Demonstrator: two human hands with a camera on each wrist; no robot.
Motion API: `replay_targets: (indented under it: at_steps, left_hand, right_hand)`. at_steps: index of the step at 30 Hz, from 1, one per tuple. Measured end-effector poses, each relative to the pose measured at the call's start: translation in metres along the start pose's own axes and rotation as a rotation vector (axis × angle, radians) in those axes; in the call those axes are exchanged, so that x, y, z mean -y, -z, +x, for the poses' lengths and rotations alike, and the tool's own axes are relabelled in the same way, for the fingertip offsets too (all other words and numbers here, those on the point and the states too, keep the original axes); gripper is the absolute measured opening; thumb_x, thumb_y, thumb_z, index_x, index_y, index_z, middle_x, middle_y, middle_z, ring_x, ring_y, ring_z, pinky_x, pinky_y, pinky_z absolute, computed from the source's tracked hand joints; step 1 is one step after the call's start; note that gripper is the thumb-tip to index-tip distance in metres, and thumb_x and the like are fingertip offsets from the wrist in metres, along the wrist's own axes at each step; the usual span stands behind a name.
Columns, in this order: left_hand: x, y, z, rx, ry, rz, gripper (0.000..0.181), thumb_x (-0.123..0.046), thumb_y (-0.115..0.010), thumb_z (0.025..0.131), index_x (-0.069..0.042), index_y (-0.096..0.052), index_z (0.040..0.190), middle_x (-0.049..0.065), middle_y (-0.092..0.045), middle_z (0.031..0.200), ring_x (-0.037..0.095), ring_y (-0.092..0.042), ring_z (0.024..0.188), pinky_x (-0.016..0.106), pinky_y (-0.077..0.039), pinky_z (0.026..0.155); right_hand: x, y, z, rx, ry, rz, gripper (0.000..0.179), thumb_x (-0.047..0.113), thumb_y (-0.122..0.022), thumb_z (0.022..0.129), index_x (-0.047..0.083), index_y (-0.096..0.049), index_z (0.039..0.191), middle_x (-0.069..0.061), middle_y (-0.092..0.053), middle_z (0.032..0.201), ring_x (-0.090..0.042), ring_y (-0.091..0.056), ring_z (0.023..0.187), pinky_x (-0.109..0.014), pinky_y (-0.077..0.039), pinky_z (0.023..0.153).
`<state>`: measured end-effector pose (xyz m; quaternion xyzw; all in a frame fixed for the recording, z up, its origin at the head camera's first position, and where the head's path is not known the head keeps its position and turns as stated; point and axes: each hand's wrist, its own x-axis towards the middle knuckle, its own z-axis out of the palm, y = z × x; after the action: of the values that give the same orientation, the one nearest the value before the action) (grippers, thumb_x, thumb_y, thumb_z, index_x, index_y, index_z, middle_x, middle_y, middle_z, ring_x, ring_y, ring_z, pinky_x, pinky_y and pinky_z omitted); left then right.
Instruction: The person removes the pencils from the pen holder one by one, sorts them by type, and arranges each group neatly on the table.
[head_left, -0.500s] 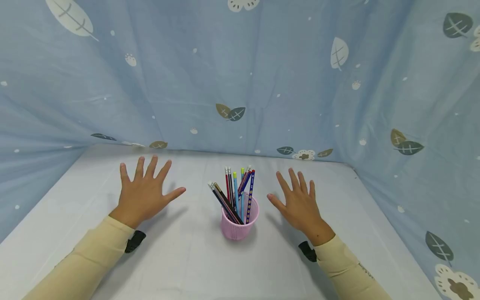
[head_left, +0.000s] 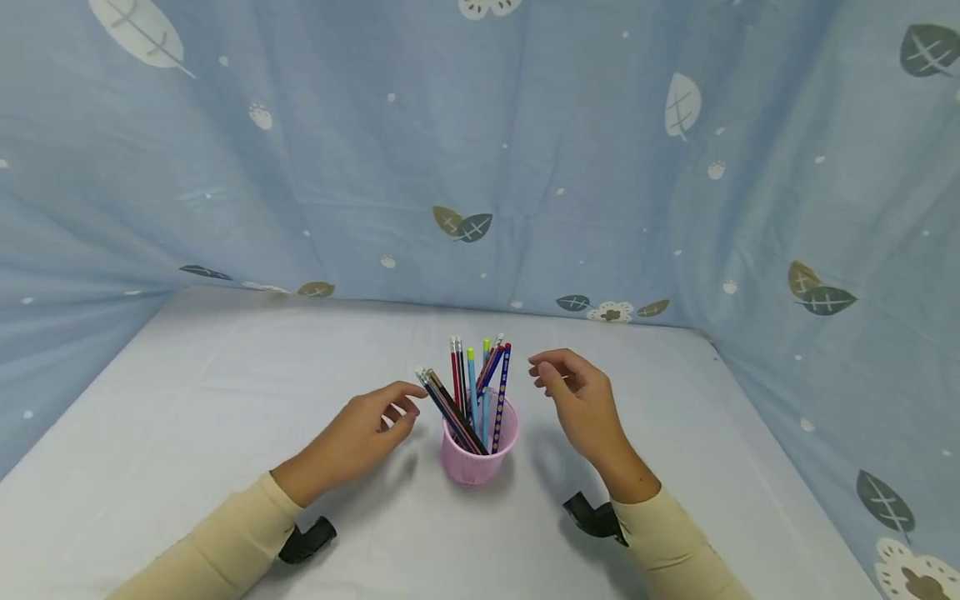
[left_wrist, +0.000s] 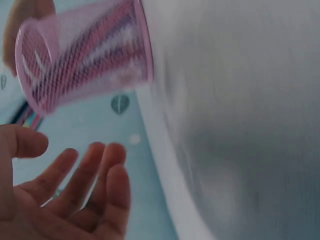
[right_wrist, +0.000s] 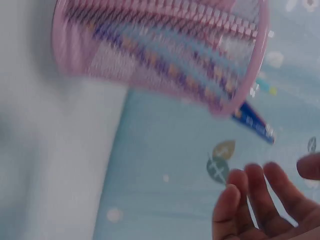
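Observation:
A pink mesh pencil cup (head_left: 468, 471) stands upright on the white table, with several pencils in it. A bundle of dark pencils (head_left: 454, 415) leans out to the left, while light blue pencils with yellow ends and a dark blue dotted pencil (head_left: 501, 400) stand more upright. My left hand (head_left: 360, 437) is left of the cup, index fingertip right by the ends of the dark bundle. Its fingers (left_wrist: 85, 175) are loosely bent, and nothing lies between them. To the cup's right, my right hand (head_left: 585, 408) hangs above the table, fingers (right_wrist: 257, 195) relaxed and holding nothing.
The white table (head_left: 225, 375) reaches back to a blue curtain (head_left: 337, 167) printed with leaves and flowers. More of the curtain runs along the right side. A black wrist mount (head_left: 307, 540) sits under each sleeve.
Both hands, spread flat half a second ago, have turned inward with fingers loosely bent. The left hand has moved right, close to the leaning pencils. The cup has stayed in place.

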<state>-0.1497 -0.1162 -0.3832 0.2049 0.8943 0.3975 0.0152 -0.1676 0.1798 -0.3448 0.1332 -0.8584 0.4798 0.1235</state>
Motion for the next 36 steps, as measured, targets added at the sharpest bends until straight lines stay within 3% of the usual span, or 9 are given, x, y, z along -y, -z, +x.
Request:
replay_targets:
  at_steps: [5,9,13,18,22,28,36]
  left_hand:
    - [-0.007,-0.013,-0.003,0.151,0.044,-0.066,0.052,-0.026,-0.064,0.096,-0.009,-0.047,0.142,0.01,-0.067,0.118,0.009,-0.061,0.085,0.026,-0.05,0.068]
    - [-0.008,-0.025,-0.004,0.214,0.048,-0.11,0.072,-0.039,-0.075,0.088,-0.006,-0.042,0.144,0.01,-0.065,0.12,0.011,-0.061,0.079,0.026,-0.051,0.062]
    - [-0.008,-0.038,-0.003,0.234,-0.014,-0.154,0.077,-0.044,-0.08,0.082,-0.008,-0.043,0.14,0.005,-0.06,0.116,0.012,-0.059,0.085,0.026,-0.052,0.07]
    - [-0.008,-0.043,0.0,0.253,-0.072,-0.191,0.089,-0.043,-0.083,0.081,-0.007,-0.035,0.148,0.002,-0.058,0.112,0.014,-0.058,0.092,0.028,-0.053,0.08]
    - [-0.006,-0.042,0.001,0.268,-0.064,-0.17,0.089,-0.044,-0.082,0.082,-0.009,-0.034,0.148,-0.001,-0.061,0.11,0.013,-0.059,0.094,0.028,-0.053,0.081]
    - [-0.004,-0.041,0.002,0.286,-0.071,-0.174,0.087,-0.041,-0.08,0.084,-0.007,-0.034,0.149,0.002,-0.063,0.119,0.013,-0.061,0.098,0.03,-0.052,0.084]
    - [-0.005,-0.04,0.004,0.283,-0.055,-0.136,0.087,-0.041,-0.08,0.084,-0.007,-0.034,0.149,0.001,-0.064,0.112,0.014,-0.06,0.097,0.028,-0.051,0.079]
  right_hand:
    - [0.009,-0.007,-0.009,0.003,-0.042,0.151,0.021,0.021,-0.053,0.105,0.008,-0.067,0.113,-0.014,-0.067,0.101,-0.02,-0.064,0.084,-0.026,-0.054,0.074]
    - [0.011,-0.01,-0.016,0.014,-0.079,0.171,0.019,0.02,-0.054,0.104,0.008,-0.066,0.113,-0.016,-0.066,0.101,-0.019,-0.062,0.084,-0.025,-0.053,0.074]
    - [0.007,-0.01,-0.018,0.011,-0.098,0.138,0.017,0.017,-0.057,0.102,0.011,-0.066,0.115,-0.013,-0.067,0.103,-0.02,-0.062,0.088,-0.025,-0.053,0.074]
    - [0.002,-0.014,-0.014,0.044,-0.079,0.103,0.023,0.025,-0.062,0.1,0.015,-0.065,0.12,-0.007,-0.067,0.113,-0.022,-0.062,0.098,-0.029,-0.053,0.08]
    - [0.001,-0.02,-0.012,0.069,-0.084,0.105,0.028,0.028,-0.063,0.099,0.016,-0.065,0.125,-0.005,-0.067,0.118,-0.019,-0.062,0.103,-0.033,-0.052,0.086]
    - [0.0,-0.029,-0.014,0.123,-0.139,0.145,0.035,0.026,-0.065,0.098,0.018,-0.062,0.132,-0.004,-0.066,0.123,-0.02,-0.063,0.102,-0.029,-0.055,0.082]
    - [-0.001,-0.032,-0.014,0.138,-0.153,0.141,0.035,0.026,-0.069,0.096,0.014,-0.065,0.128,-0.003,-0.069,0.113,-0.017,-0.065,0.101,-0.034,-0.051,0.089]
